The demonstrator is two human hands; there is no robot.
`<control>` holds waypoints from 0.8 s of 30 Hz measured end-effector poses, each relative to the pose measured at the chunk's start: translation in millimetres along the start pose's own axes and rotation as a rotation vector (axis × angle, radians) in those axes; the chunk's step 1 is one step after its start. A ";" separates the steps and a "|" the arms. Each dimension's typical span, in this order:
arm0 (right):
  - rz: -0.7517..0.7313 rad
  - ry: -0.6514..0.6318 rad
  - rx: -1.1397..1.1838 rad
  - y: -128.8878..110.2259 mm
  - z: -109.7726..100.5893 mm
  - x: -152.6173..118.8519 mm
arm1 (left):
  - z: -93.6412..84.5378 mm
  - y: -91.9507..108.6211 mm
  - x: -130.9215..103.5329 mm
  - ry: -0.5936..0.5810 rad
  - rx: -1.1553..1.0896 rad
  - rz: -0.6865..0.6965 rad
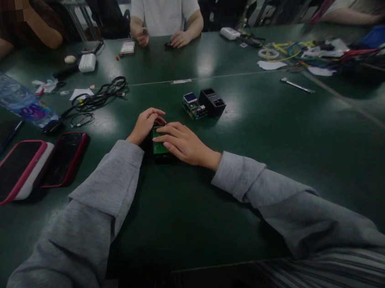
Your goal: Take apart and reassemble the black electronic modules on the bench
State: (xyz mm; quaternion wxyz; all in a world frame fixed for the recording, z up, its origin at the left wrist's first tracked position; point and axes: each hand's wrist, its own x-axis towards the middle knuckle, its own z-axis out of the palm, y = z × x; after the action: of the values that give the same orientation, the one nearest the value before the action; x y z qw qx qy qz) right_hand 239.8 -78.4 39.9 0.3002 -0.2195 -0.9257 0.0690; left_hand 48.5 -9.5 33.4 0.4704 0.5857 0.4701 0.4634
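A green circuit board (160, 148) sits in a small dark case (162, 158) on the table in front of me. My left hand (146, 125) is at the far left corner of the case, its fingers curled round that side and partly hidden. Across the top of the board lies my right hand (186, 145), with fingers stretched out and touching it; the thumb is near the right edge. Just beyond my hands, a second circuit board (193, 107) with a small screen leans close beside an upright black plastic case (212, 102).
Several phones, one a red-edged phone (65, 159), lie at left near a tilted plastic bottle (11, 92) and black cables (101, 96). A wrench (297, 85) and a wire heap (327, 54) are at right. A person in white (165, 9) sits opposite.
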 end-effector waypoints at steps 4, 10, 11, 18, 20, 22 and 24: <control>0.018 -0.016 0.006 -0.8 -0.6 0.0 | -0.6 -0.8 0.5 -0.002 0.011 0.005; 0.013 -0.012 0.013 0.1 0.4 -0.2 | -0.1 0.5 -0.6 -0.002 0.009 0.001; 0.011 -0.011 0.013 0.3 0.5 -0.2 | 0.1 0.8 -0.7 0.001 0.008 -0.001; 0.003 0.002 0.007 -0.2 0.5 0.2 | 0.5 2.4 -1.2 0.003 0.012 -0.007; 0.007 -0.003 0.014 -0.3 0.4 0.3 | 0.5 2.6 -1.4 0.005 0.011 -0.009; 0.010 -0.006 0.017 -0.3 0.5 0.2 | 0.5 2.8 -1.5 0.005 0.011 -0.008; 0.007 -0.005 0.015 -0.2 0.4 0.1 | 0.4 2.6 -1.2 0.005 0.010 -0.009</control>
State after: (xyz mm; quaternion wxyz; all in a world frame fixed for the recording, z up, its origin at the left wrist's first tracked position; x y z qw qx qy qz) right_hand 239.4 -78.5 39.6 0.2992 -0.2201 -0.9252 0.0778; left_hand 49.1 -11.1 35.8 0.4681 0.5848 0.4763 0.4606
